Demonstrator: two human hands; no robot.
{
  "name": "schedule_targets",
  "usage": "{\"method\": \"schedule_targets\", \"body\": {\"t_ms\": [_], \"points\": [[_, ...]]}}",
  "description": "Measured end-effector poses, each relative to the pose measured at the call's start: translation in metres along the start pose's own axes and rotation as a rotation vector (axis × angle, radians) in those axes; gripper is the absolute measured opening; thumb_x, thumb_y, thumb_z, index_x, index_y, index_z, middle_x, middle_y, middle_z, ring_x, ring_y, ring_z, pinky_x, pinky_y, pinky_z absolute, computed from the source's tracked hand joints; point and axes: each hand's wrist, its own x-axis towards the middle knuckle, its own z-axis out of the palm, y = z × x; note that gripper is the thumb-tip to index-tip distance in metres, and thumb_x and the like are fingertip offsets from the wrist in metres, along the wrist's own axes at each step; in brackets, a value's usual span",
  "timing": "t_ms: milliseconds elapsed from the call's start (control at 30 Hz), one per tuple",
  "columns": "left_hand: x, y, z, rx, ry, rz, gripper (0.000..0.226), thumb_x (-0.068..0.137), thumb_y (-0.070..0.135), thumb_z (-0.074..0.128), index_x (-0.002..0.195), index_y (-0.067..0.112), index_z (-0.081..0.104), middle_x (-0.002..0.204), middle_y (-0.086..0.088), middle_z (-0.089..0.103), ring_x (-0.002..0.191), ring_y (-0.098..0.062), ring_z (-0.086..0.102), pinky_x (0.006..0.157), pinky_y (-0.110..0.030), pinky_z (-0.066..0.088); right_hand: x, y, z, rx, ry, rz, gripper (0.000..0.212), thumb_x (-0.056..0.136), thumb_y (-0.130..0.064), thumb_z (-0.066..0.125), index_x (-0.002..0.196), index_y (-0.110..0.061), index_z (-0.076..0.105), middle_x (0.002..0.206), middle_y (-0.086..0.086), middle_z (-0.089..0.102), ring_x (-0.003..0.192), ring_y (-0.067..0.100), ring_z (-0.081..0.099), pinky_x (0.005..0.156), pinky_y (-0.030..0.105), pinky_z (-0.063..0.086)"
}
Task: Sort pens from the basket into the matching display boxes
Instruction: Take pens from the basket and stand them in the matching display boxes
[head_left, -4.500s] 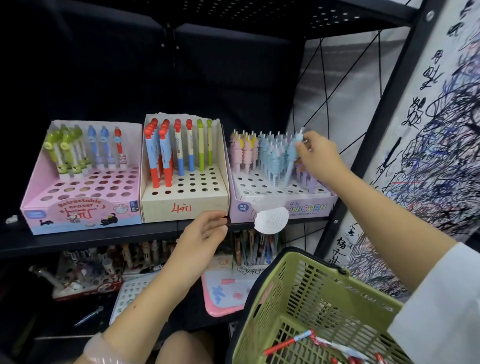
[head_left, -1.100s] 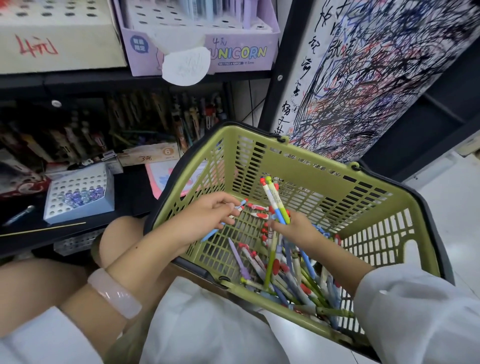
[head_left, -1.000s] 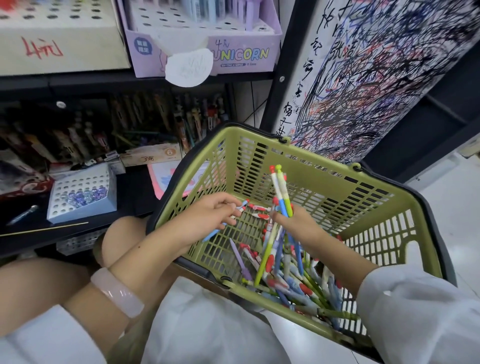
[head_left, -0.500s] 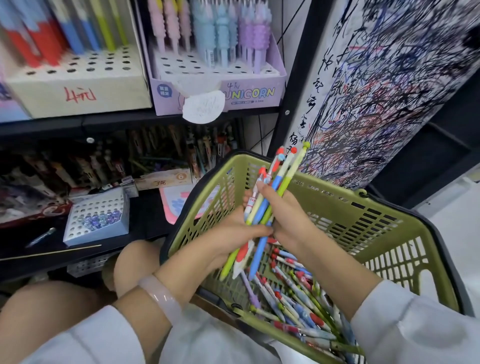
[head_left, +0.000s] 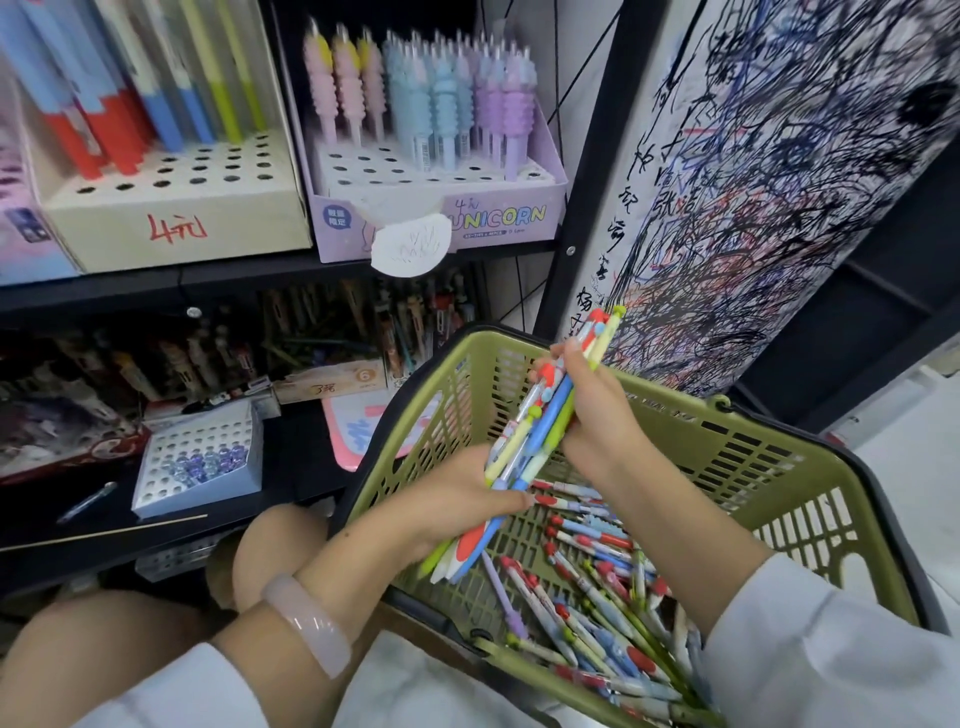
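Head view, looking down over a green slotted plastic basket (head_left: 737, 467) with a dark rim, resting across the lap. Inside, a loose heap of slim plastic pens (head_left: 597, 587) with red, blue and green caps, lying crisscrossed on the perforated floor.

Above the basket, a bundle of red, blue and green pens (head_left: 540, 431), slanted, tips toward the upper right. Right hand (head_left: 597, 415) curled round the bundle's upper part; left hand (head_left: 462, 499) below, fingers wrapped round its lower part, thumb stretched along the side. Smooth pale pink bangle (head_left: 311, 629) on the left wrist; white sleeve (head_left: 831, 660) on the right arm.

On the black metal shelf (head_left: 208, 283), a cream cardboard display box (head_left: 176, 223) with round holes and red handwriting, holding smooth red, blue and green pens. Just beside it, a lilac cardboard display box marked UNICORN (head_left: 498, 218), holding ridged pink, blue and purple pens upright. Below, a small white perforated box (head_left: 202, 467) on the lower shelf. At right, a scribble-covered white panel (head_left: 779, 182).
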Motion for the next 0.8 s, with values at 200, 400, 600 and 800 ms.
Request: {"method": "schedule_targets", "body": {"t_ms": [200,400,600,800], "points": [[-0.003,-0.005,-0.007,-0.039,0.02,-0.044,0.026,0.087,0.011,0.061,0.095,0.033,0.05,0.088,-0.005,0.064,0.055,-0.008,0.061,0.062,-0.023,0.054,0.013,-0.033,-0.011,0.238,0.159,-0.031,0.023,0.1,-0.027,0.041,0.083,-0.012,0.049,0.064,-0.002,0.049,0.052,0.01,0.051,0.053,0.021,0.048],[0.008,-0.005,-0.001,-0.362,0.3,0.002,0.015,0.087,0.003,0.059,0.099,0.012,0.057,0.077,-0.011,0.069,0.064,-0.014,0.068,0.06,-0.027,0.057,-0.021,0.004,-0.004,-0.277,-0.015,0.159,0.02,0.098,-0.024,0.044,0.096,-0.008,0.056,0.069,0.001,0.055,0.055,0.01,0.05,0.051,0.024,0.049],[0.009,0.0,0.009,-0.653,0.375,0.045,0.023,0.092,0.006,0.052,0.088,0.024,0.065,0.075,0.004,0.074,0.071,-0.008,0.07,0.058,-0.021,0.053,-0.043,0.03,0.018,-0.519,-0.135,0.104,0.03,0.1,-0.03,0.041,0.105,-0.013,0.065,0.102,0.004,0.07,0.092,0.013,0.066,0.08,0.024,0.053],[-0.001,0.017,0.002,-0.687,0.376,0.117,0.016,0.091,0.008,0.055,0.091,0.021,0.065,0.079,-0.003,0.074,0.075,-0.014,0.071,0.063,-0.026,0.056,-0.045,0.011,0.028,-0.772,-0.206,-0.016,0.04,0.098,-0.046,0.031,0.091,-0.022,0.061,0.103,0.003,0.064,0.086,-0.002,0.061,0.063,0.005,0.042]]}}
